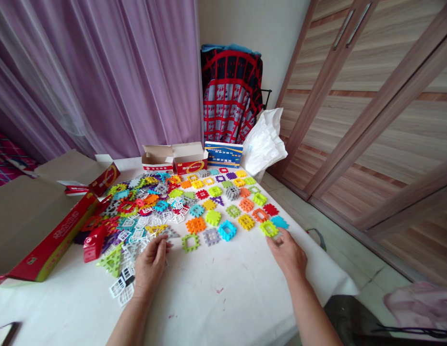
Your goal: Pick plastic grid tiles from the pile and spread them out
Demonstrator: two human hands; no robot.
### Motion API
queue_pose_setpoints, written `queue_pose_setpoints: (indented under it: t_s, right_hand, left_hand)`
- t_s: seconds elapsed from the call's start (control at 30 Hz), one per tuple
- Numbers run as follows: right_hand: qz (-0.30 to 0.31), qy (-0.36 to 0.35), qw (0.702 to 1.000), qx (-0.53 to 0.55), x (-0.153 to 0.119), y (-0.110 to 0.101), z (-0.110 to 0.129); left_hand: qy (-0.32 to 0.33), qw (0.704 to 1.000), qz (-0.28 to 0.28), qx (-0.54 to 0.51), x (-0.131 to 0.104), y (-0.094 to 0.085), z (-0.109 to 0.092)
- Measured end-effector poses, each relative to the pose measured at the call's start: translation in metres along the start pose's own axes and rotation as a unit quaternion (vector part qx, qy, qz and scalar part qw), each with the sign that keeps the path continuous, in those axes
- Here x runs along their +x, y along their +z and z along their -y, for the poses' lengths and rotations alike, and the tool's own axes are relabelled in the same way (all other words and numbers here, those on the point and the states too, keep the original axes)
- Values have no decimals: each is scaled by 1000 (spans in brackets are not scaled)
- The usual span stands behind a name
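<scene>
My right hand (288, 254) is at the near right of the laid-out pieces, its fingertips closed on the edge of a lime green square interlocking block (269, 228) with an open middle. A blue block (280, 222) lies just beyond those fingers. My left hand (151, 262) is curled beside the heap at the left, fingers pressed together; what they hold, if anything, is hidden. A grey block (170, 231) shows right at its fingertips. Nearer the middle lie a green frame block (190, 243), a grey square block (211, 237) and a thick light-blue block (227, 230).
Mixed blocks and white window pieces (126, 273) are heaped at the left, with a red piece (93, 244) beside them. Large open cartons (61, 235) stand left; smaller red boxes (190, 166), a blue box (223, 154) and a white plastic bag (264, 142) line the back.
</scene>
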State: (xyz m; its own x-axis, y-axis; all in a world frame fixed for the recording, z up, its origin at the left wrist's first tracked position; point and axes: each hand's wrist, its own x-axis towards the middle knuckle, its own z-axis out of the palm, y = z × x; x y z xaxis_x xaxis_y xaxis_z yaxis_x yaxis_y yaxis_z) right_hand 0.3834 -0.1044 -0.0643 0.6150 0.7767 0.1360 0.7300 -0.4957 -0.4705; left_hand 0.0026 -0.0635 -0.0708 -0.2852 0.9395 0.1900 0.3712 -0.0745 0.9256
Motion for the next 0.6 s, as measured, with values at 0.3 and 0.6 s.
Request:
queue_pose_setpoints:
  t_s: [0.3,0.6]
  right_hand:
    - [8,-8,999,-31,2,4,-3]
    - [43,-1,998,-52,7,3,-5]
  left_hand:
    - [4,1000,2,-6,1,0,2]
    - [-11,1000,-5,-17,0,0,-2]
